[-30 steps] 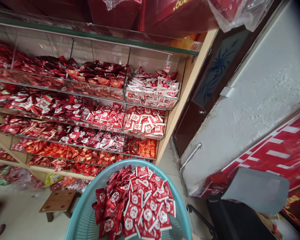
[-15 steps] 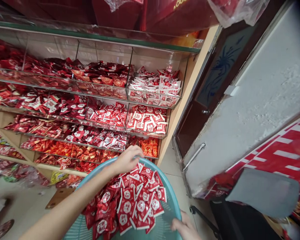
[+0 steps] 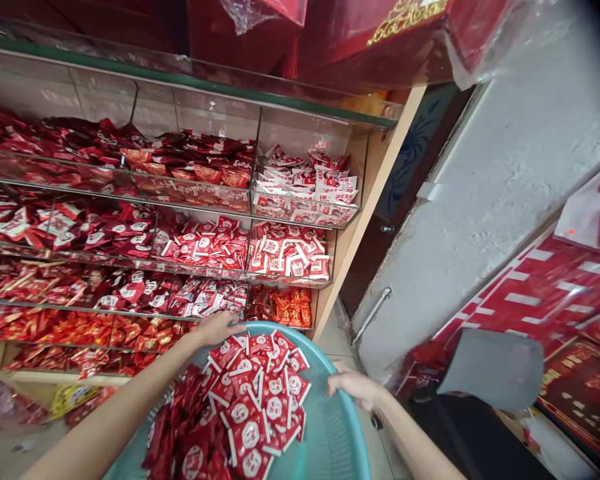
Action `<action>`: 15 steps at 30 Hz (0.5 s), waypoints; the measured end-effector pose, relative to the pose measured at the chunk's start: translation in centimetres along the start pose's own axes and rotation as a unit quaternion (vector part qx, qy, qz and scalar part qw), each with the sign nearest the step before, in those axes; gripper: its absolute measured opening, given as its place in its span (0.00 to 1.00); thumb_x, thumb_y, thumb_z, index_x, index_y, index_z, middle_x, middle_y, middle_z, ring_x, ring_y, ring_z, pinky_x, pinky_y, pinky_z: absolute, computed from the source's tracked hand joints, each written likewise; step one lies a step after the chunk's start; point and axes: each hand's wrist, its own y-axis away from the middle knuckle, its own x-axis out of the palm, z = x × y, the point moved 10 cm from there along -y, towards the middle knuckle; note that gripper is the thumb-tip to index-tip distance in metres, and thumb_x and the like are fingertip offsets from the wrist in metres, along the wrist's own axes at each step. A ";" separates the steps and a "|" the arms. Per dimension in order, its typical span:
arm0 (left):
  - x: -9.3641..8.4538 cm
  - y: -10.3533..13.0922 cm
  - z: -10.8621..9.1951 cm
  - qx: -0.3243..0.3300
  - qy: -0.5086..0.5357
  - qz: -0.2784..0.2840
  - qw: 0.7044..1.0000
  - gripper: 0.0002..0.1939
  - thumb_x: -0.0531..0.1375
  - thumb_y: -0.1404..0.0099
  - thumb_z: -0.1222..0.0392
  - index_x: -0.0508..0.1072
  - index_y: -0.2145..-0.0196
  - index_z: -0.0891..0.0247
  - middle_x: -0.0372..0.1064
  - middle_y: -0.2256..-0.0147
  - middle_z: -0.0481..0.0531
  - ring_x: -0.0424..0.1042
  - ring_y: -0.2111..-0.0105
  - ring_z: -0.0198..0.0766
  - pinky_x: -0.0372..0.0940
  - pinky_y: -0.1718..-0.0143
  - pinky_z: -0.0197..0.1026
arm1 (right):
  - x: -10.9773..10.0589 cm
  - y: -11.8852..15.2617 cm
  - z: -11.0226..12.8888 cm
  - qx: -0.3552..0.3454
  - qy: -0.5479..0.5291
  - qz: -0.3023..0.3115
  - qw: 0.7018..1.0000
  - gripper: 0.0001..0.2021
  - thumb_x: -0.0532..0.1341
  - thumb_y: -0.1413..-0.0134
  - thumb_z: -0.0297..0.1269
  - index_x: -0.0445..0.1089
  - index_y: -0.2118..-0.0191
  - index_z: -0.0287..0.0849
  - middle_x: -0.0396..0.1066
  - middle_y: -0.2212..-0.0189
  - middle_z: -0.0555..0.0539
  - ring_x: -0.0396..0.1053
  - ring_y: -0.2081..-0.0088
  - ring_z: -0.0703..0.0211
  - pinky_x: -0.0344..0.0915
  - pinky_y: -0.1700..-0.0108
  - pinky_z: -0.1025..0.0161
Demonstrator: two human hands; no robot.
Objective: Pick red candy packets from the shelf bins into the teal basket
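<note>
A round teal plastic basket (image 3: 347,427) is in front of me, tilted so that its inside faces me. Many small red-and-white candy packets (image 3: 260,400) fill its middle and left side, darker red ones lying to the left. My left hand (image 3: 220,329) is at the far rim, fingers curled over it. My right hand (image 3: 354,385) grips the right rim, thumb on the inner side and the other fingers hidden behind the wall.
Glass-fronted shelves (image 3: 190,190) ahead hold compartments of red, white and orange wrapped sweets. Red boxes (image 3: 360,40) stand on the top shelf. On the right are a grey wall (image 3: 505,173), a dark door (image 3: 380,247) and a grey-backed chair (image 3: 493,367). A yellow bag (image 3: 75,400) lies low at the left.
My left hand has moved from above the packets to the basket's far-left rim. My right hand has risen along the right rim. The view has shifted slightly right.
</note>
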 end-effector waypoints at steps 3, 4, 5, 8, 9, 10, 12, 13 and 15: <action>0.1 1.1 1.4 -0.016 0.004 -0.028 0.999 0.26 0.46 0.42 0.37 0.63 0.78 0.63 0.60 0.79 0.44 0.60 0.77 0.32 0.48 0.76 0.33 | -0.6 -1.8 0.8 0.030 0.018 -0.002 0.999 0.16 0.56 0.71 0.26 0.71 0.68 0.37 0.70 0.82 0.53 0.67 0.80 0.62 0.66 0.76 0.67; 0.1 1.6 1.9 -0.026 0.006 -0.040 0.999 0.25 0.45 0.42 0.37 0.63 0.78 0.62 0.60 0.78 0.44 0.61 0.77 0.33 0.48 0.76 0.33 | -0.5 -2.0 1.2 0.036 0.016 0.001 0.999 0.16 0.57 0.71 0.27 0.71 0.68 0.37 0.70 0.82 0.52 0.68 0.79 0.62 0.66 0.74 0.67; 0.0 2.2 2.5 -0.042 0.009 -0.053 0.998 0.25 0.45 0.42 0.37 0.63 0.77 0.62 0.60 0.78 0.44 0.61 0.76 0.33 0.49 0.76 0.33 | -0.1 -2.0 1.6 0.034 0.007 0.007 0.999 0.16 0.58 0.70 0.27 0.71 0.67 0.37 0.71 0.80 0.51 0.69 0.78 0.61 0.67 0.73 0.66; -0.4 4.0 4.5 -0.085 0.016 -0.082 0.993 0.24 0.45 0.42 0.37 0.62 0.77 0.61 0.60 0.79 0.44 0.62 0.77 0.33 0.49 0.76 0.33 | 1.7 -0.5 2.5 -0.015 -0.057 0.007 0.998 0.17 0.60 0.64 0.32 0.70 0.61 0.39 0.74 0.72 0.49 0.71 0.72 0.59 0.67 0.65 0.63; -0.6 4.6 5.2 -0.095 0.017 -0.090 0.991 0.24 0.45 0.42 0.37 0.62 0.77 0.61 0.61 0.79 0.44 0.62 0.77 0.33 0.49 0.76 0.33 | 2.1 0.4 2.4 -0.039 -0.087 -0.015 0.995 0.18 0.60 0.62 0.34 0.70 0.59 0.40 0.74 0.69 0.48 0.71 0.68 0.58 0.67 0.63 0.62; -0.8 5.1 5.8 -0.103 0.016 -0.096 0.990 0.24 0.45 0.42 0.38 0.62 0.77 0.61 0.61 0.79 0.44 0.63 0.77 0.34 0.50 0.76 0.33 | 2.3 1.4 1.8 -0.062 -0.116 -0.048 0.990 0.20 0.61 0.61 0.36 0.69 0.57 0.42 0.74 0.65 0.48 0.71 0.65 0.57 0.66 0.60 0.62; -1.2 6.1 7.0 -0.121 0.017 -0.106 0.987 0.23 0.46 0.42 0.38 0.63 0.77 0.61 0.63 0.79 0.45 0.64 0.77 0.34 0.50 0.76 0.33 | 2.4 3.7 -0.8 -0.089 -0.164 -0.150 0.971 0.23 0.62 0.61 0.40 0.67 0.53 0.45 0.72 0.60 0.48 0.68 0.57 0.55 0.63 0.55 0.62; -1.4 6.5 7.5 -0.130 0.018 -0.109 0.985 0.24 0.45 0.42 0.38 0.63 0.77 0.61 0.63 0.79 0.45 0.64 0.77 0.34 0.50 0.75 0.33 | 2.4 4.8 -2.5 -0.099 -0.180 -0.205 0.957 0.27 0.64 0.64 0.41 0.66 0.52 0.45 0.72 0.60 0.48 0.67 0.55 0.53 0.62 0.55 0.62; -1.6 7.0 8.2 -0.143 0.020 -0.112 0.983 0.24 0.45 0.42 0.37 0.63 0.77 0.60 0.63 0.79 0.46 0.65 0.77 0.34 0.51 0.75 0.33 | 2.8 6.5 -6.1 -0.093 -0.184 -0.285 0.936 0.32 0.66 0.72 0.42 0.67 0.52 0.43 0.74 0.66 0.47 0.69 0.60 0.48 0.64 0.59 0.60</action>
